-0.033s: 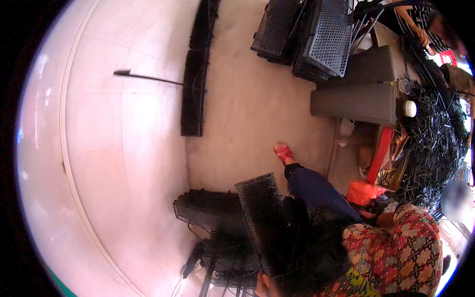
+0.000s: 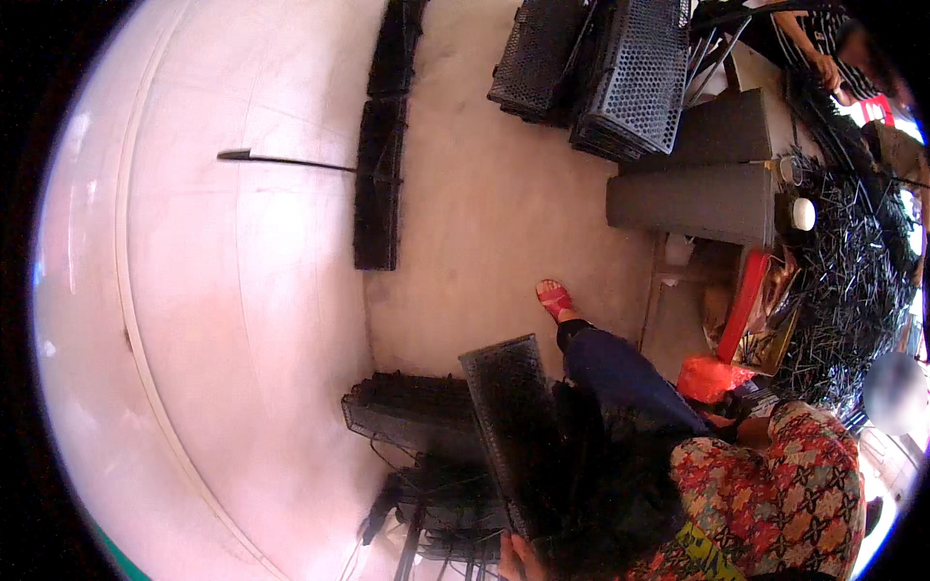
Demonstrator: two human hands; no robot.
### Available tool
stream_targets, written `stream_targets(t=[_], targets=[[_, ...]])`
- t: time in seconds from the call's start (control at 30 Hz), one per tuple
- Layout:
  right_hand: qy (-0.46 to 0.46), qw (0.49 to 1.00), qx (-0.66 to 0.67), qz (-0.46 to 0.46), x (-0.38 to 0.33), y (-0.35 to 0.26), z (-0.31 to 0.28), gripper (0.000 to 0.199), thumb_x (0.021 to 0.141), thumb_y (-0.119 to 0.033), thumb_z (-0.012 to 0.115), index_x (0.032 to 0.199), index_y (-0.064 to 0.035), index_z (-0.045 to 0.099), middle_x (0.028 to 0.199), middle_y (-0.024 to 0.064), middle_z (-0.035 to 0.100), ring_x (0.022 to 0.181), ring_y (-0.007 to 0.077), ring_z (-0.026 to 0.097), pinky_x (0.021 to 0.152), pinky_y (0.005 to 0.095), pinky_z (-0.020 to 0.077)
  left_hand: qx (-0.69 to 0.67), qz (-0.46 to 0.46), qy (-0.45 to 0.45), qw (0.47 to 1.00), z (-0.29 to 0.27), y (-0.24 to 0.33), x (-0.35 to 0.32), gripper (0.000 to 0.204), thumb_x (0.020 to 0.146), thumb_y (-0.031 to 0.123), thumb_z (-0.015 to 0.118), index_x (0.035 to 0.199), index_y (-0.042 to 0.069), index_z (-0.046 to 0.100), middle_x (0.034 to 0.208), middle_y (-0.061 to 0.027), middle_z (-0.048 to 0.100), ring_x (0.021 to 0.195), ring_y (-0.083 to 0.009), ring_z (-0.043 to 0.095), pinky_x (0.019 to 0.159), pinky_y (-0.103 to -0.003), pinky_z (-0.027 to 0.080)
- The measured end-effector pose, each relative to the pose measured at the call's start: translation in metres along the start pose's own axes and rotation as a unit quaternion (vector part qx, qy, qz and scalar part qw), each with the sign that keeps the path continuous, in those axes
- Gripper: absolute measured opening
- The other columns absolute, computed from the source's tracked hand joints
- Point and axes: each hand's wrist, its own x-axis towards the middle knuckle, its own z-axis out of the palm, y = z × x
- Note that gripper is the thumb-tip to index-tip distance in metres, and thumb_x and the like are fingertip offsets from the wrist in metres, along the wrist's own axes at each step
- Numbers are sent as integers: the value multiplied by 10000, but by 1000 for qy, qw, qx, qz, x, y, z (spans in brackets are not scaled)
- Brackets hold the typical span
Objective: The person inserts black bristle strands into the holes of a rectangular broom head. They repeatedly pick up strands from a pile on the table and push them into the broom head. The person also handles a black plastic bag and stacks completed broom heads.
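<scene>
Well, the tan floor [image 2: 494,213] took up the middle of my head-camera view, spreading toward the top from the work at the lower edge. The heap of thin black strips [image 2: 843,281] filled much of the right side, close to the long grey cabinet [image 2: 693,201]. A floral garment [image 2: 775,494] in red, black and cream covered the lower right corner, with a dark blue trouser leg [image 2: 625,382] stretching up and leftward from near it. At the top I saw a stack of perforated crates [image 2: 639,77], and at the lower left another dark stack [image 2: 417,407]. The black perforated tray [image 2: 511,392] stood out just right of that lower stack, slanting from the bottom edge up toward the floor's middle; its right side sank into dark shadow that I couldn't read. Smaller still were an orange-red bag [image 2: 712,380], a red sandal [image 2: 555,297] on the foot and a white-lidded jar [image 2: 803,213] beside the strips. The left hand [image 2: 523,559] was closed around the tray's near end, its fingers over the rim. The right hand was out of my sight, so I couldn't tell its state.
</scene>
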Motion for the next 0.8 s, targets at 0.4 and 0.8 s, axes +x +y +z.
stream_targets(t=[0.4,0.8], targets=[[-10,987,133,86,-8,-60,-12,205,740,-143,515,867,6,577,756,184,572,724,354,561,616,421,460,-5,61,-18,998,4,100,103,299,867,212,520,972,-63,568,817,-151,602,749,-235,551,671,-353,450],[-1,955,138,263,-16,-1,-89,169,755,-137,511,833,-1,574,713,191,558,703,366,551,605,424,443,-30,98,-27,994,-16,51,212,416,875,272,517,1070,-96,524,779,-76,569,702,-127,489,603,-267,405]])
